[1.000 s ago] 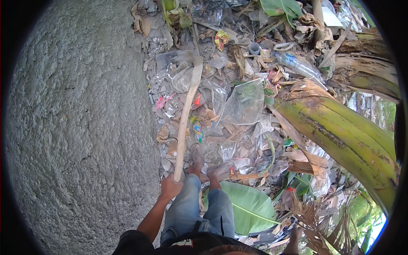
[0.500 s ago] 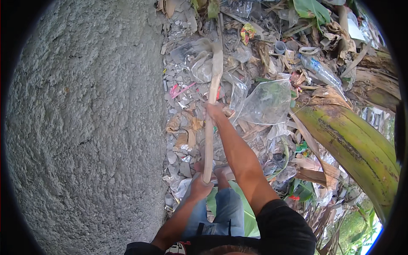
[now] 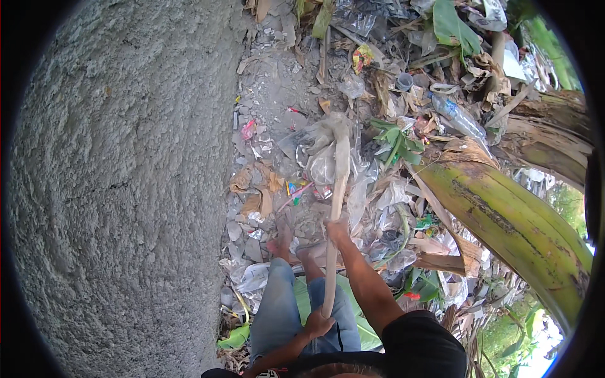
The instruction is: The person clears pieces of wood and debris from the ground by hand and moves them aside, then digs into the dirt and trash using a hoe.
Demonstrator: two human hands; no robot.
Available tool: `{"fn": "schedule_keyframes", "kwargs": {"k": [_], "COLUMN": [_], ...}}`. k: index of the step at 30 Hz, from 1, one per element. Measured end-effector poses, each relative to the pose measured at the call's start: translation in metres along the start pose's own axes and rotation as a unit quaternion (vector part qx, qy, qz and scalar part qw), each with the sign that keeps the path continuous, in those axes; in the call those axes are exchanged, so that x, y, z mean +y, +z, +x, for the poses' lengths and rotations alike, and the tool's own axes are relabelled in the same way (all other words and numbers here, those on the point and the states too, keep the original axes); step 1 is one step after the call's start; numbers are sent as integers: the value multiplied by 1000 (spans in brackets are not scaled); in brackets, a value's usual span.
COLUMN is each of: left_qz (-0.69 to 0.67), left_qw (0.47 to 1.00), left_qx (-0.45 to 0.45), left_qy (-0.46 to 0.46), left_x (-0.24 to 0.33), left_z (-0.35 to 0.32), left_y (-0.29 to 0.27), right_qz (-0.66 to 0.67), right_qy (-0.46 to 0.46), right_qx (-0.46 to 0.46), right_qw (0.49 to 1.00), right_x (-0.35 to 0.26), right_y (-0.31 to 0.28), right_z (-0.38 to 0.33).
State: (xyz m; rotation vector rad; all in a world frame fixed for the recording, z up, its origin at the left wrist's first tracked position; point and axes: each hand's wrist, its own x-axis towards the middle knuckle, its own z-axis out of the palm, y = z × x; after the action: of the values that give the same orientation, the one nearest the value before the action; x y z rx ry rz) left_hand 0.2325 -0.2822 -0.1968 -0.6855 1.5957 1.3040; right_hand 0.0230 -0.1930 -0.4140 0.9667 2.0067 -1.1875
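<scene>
A hoe with a pale wooden handle (image 3: 334, 264) lies along the middle of the view, its head pointing away from me. Closed round the butt end of the handle, my left hand (image 3: 318, 325) is near my thighs. Farther up the shaft my right hand (image 3: 337, 228) grips it. The dusty hoe head (image 3: 335, 126) is down among the litter, its blade turned to the left. Clear plastic (image 3: 322, 165) is bunched against the head, partly hiding it. A pink strip (image 3: 296, 196) lies between the plastic and my bare feet (image 3: 283, 236).
A rough grey wall (image 3: 126, 189) fills the left side. On the right a thick green banana stem (image 3: 510, 220) slants across. Litter includes a clear plastic bottle (image 3: 459, 116), a cup (image 3: 404, 81), dry leaves and bags. A green leaf (image 3: 362, 309) lies beneath my legs.
The hoe has come back toward me and slightly right, both hands with it. Plastic and the pink strip have been dragged nearer my feet, baring grey soil near the wall.
</scene>
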Motion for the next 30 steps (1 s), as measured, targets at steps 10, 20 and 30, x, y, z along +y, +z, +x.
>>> {"fn": "schedule_keyframes", "kwargs": {"k": [10, 20, 30], "left_qz": [134, 23, 98], "left_qw": [981, 980, 983], "left_qx": [41, 100, 125], "left_qy": [135, 172, 96], "left_x": [38, 129, -27], "left_z": [73, 275, 135], "left_y": [-36, -129, -15], "right_qz": [169, -41, -82], "right_qy": [-196, -207, -78], "right_qx": [141, 265, 125], "right_qw": [956, 941, 986], "right_x": [-140, -302, -89], "right_y": [-87, -12, -11], "right_z": [-13, 156, 55]}}
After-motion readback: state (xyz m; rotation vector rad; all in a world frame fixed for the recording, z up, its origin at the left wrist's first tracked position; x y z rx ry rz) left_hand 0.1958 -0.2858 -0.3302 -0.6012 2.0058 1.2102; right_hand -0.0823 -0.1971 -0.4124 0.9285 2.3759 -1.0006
